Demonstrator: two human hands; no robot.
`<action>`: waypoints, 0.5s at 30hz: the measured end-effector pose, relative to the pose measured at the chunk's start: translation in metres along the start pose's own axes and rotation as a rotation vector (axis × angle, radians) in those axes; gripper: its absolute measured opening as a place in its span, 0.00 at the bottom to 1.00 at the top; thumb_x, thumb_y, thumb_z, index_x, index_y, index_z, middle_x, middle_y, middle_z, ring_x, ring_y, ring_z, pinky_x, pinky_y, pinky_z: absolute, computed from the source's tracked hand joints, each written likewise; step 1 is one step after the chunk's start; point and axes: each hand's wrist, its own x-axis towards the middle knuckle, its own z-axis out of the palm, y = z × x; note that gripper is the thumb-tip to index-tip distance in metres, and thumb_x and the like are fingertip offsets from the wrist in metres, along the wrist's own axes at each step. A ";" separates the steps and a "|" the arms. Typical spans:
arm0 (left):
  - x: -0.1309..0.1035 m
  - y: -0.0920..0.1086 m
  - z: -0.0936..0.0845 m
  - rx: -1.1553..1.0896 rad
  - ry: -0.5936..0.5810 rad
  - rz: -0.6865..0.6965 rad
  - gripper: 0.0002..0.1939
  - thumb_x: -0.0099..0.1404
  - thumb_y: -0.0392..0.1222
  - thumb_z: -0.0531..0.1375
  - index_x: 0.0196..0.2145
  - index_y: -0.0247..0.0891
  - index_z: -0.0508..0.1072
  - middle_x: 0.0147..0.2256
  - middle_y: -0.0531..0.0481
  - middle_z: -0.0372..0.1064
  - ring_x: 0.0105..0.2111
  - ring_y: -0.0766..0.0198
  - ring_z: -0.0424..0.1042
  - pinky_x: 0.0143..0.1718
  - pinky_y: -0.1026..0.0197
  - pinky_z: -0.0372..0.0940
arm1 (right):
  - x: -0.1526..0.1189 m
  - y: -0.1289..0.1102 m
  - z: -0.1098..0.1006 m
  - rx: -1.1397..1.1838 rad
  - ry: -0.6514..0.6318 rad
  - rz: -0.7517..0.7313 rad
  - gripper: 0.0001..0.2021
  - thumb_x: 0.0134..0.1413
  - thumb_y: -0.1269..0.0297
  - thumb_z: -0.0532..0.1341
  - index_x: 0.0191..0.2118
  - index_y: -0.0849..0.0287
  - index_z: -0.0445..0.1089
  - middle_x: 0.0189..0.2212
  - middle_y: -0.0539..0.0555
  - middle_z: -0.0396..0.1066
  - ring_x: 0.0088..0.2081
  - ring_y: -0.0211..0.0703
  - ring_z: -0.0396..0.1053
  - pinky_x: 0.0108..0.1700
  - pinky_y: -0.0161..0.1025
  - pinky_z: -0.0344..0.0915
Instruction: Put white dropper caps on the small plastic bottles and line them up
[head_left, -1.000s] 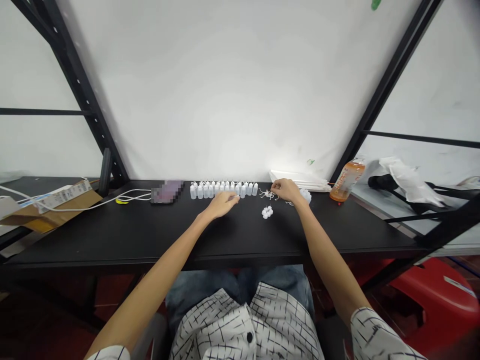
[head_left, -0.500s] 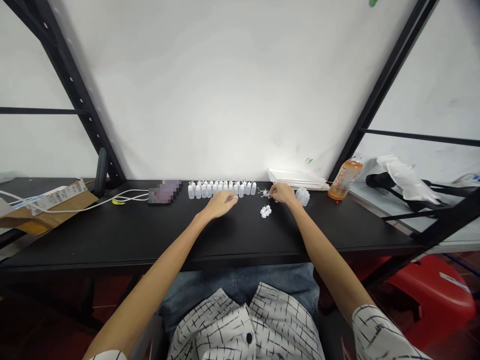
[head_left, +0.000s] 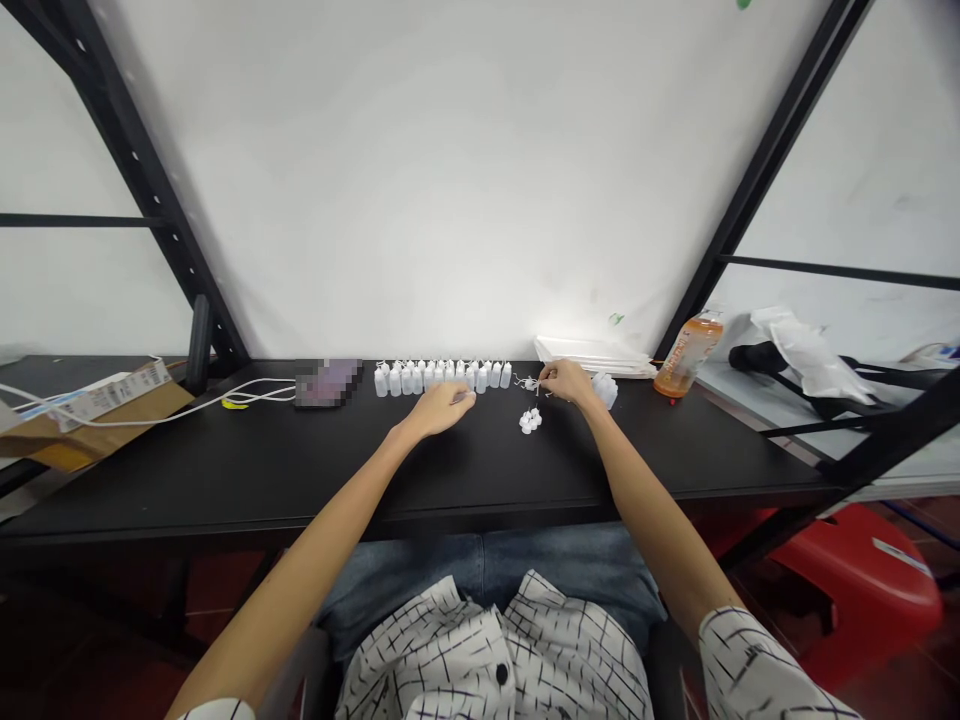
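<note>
Looks partly done: shows small translucent white plastic bottles (head_left: 381, 382) standing in a row near the black worktop's (head_left: 247, 460) back edge, with loose round white plastic caps (head_left: 529, 421), spindly white plastic pieces (head_left: 525, 382) and clustered pale bottles (head_left: 605, 390) remaining, toward the right edge. Has right hand (head_left: 568, 382) at the spindly pieces, left hand (head_left: 440, 408) before the row; cannot tell either grip as parted or clamped.

- Plain black across the tabletop (head_left: 465, 480)
- Milky white on the row of small bottles (head_left: 428, 378)
- White on the clustered parts (head_left: 529, 421) and thin curled pieces (head_left: 528, 383)
- Cloudy white on the small heap (head_left: 604, 388)
- Orange with pale lettering on the drink bottle (head_left: 686, 361)
- Muted purple on the flat object (head_left: 337, 382)
- White on the cable (head_left: 174, 417), yellow on the small scrap (head_left: 235, 404)
- Brown on the cardboard (head_left: 152, 408), white on its label (head_left: 112, 393)
- White with an uneven black grid on the shirt (head_left: 442, 655)
- Faded blue on the jeans (head_left: 525, 557)
- Red on the stool (head_left: 866, 575)
</note>
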 end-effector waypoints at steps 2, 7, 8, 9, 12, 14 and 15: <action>-0.001 0.001 0.000 0.009 -0.004 -0.003 0.15 0.65 0.48 0.51 0.25 0.38 0.67 0.27 0.50 0.68 0.30 0.60 0.66 0.35 0.59 0.58 | -0.001 -0.001 -0.001 -0.006 0.016 0.012 0.11 0.49 0.70 0.61 0.36 0.57 0.80 0.34 0.54 0.79 0.38 0.45 0.74 0.35 0.35 0.61; -0.001 0.002 -0.001 0.040 -0.021 -0.014 0.16 0.66 0.48 0.49 0.25 0.38 0.66 0.27 0.50 0.68 0.30 0.60 0.66 0.35 0.58 0.57 | -0.002 -0.003 -0.003 0.000 0.022 0.019 0.12 0.50 0.71 0.60 0.36 0.58 0.81 0.34 0.55 0.79 0.37 0.45 0.74 0.36 0.35 0.62; -0.001 0.002 -0.001 0.042 -0.022 -0.014 0.16 0.66 0.48 0.49 0.25 0.38 0.66 0.27 0.50 0.68 0.30 0.60 0.66 0.35 0.58 0.57 | -0.003 -0.003 -0.003 0.005 0.023 0.014 0.12 0.50 0.71 0.60 0.36 0.58 0.81 0.33 0.55 0.79 0.36 0.45 0.74 0.36 0.35 0.63; -0.001 0.001 0.000 0.042 -0.022 -0.013 0.16 0.66 0.48 0.49 0.26 0.38 0.66 0.27 0.50 0.68 0.31 0.60 0.66 0.35 0.58 0.57 | -0.003 -0.003 -0.003 0.012 0.024 0.011 0.12 0.49 0.72 0.59 0.36 0.59 0.81 0.32 0.55 0.79 0.36 0.45 0.74 0.36 0.35 0.63; 0.000 -0.001 0.001 0.037 -0.012 -0.003 0.16 0.66 0.49 0.49 0.26 0.38 0.67 0.28 0.50 0.69 0.31 0.59 0.66 0.36 0.58 0.58 | -0.003 -0.003 -0.003 0.052 0.015 0.005 0.12 0.49 0.72 0.59 0.35 0.60 0.80 0.26 0.54 0.77 0.34 0.44 0.74 0.35 0.34 0.63; 0.001 -0.003 0.001 0.034 -0.004 0.002 0.16 0.65 0.50 0.50 0.27 0.38 0.68 0.28 0.50 0.69 0.32 0.59 0.67 0.36 0.59 0.58 | -0.003 -0.003 -0.003 0.091 -0.003 -0.008 0.12 0.50 0.72 0.58 0.35 0.60 0.80 0.23 0.53 0.76 0.31 0.43 0.74 0.34 0.33 0.63; 0.001 -0.003 0.001 0.034 -0.001 0.004 0.16 0.65 0.50 0.50 0.27 0.38 0.68 0.28 0.50 0.69 0.32 0.59 0.67 0.36 0.59 0.59 | -0.003 -0.003 -0.002 0.109 -0.014 -0.017 0.11 0.49 0.72 0.58 0.34 0.60 0.79 0.22 0.52 0.76 0.30 0.42 0.73 0.34 0.33 0.63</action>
